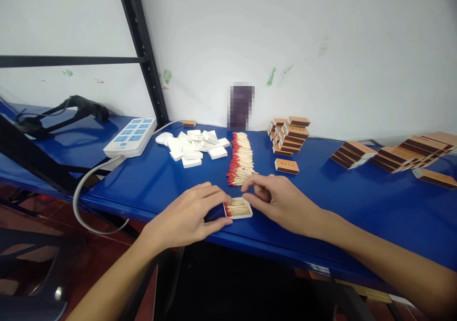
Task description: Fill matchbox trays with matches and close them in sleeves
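Note:
A small white matchbox tray (249, 213) lies near the table's front edge, with red-headed matches (238, 209) inside, their heads to the left. My left hand (191, 215) grips the tray's left end between thumb and fingers. Over the tray's right end is my right hand (276, 197), its fingers curled, with a small gap between thumb and index fingertips and nothing visible in it. Just behind the tray, a long row of loose matches (243, 159) stretches back toward the wall, red heads to the left.
White trays (193, 145) lie piled at left behind my left hand. Matchboxes (291, 135) are stacked at the back right, a single matchbox (286, 166) before them, and more boxes (410, 152) at far right. A power strip (131, 137) stands by the shelf post (144, 50).

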{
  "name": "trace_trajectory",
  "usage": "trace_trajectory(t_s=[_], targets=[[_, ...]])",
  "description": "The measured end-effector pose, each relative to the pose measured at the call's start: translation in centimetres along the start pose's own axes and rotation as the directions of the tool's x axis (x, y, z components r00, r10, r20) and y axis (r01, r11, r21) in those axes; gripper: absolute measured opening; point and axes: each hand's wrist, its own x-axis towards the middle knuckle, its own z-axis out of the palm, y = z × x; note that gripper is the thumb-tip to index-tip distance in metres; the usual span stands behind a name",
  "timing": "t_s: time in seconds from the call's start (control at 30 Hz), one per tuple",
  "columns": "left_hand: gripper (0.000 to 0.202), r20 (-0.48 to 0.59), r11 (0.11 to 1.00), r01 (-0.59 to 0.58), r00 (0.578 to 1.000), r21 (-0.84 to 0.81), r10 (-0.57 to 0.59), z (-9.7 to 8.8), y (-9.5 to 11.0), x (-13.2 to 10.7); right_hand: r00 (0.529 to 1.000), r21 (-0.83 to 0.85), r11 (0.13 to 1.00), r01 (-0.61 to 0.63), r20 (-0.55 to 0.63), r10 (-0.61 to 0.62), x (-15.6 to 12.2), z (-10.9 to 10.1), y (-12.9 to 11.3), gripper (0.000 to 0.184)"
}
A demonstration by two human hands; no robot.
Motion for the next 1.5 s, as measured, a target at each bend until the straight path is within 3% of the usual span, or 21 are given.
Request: trace_trajectory(t_s=[0.13, 0.33, 0.83, 1.23, 1.5], targets=[[0.025, -0.012, 1.000, -0.008, 1.000, 0.006, 0.008, 0.2, -0.1, -0.1, 0.991, -0.108, 0.994, 0.034, -0.122, -0.047, 0.5, 0.3, 1.5, 0.010], [0.025, -0.018, 1.000, -0.014, 1.000, 0.017, 0.015, 0.3, -0.2, 0.0, 0.993, -0.230, 0.971, 0.059, -0.086, -0.080, 0.8, 0.6, 2.6, 0.015], [0.023, -0.015, 1.000, -0.020, 1.000, 0.016, 0.020, 0.1, -0.2, 0.0, 0.992, -0.184, 0.981, 0.062, -0.093, -0.080, 0.7, 0.6, 2.0, 0.015], [0.022, -0.013, 1.000, -0.014, 1.000, 0.014, 0.015, 0.1, -0.1, 0.0, 0.998, -0.191, 0.980, 0.047, 0.045, -0.039, 0.5, 0.0, 1.7, 0.014], [0.027, -0.015, 1.000, 0.004, 1.000, 0.009, -0.004, 0.1, -0.1, -0.1, 0.980, -0.336, 0.937, 0.095, 0.199, -0.028, -0.3, -1.4, 2.5, 0.014]])
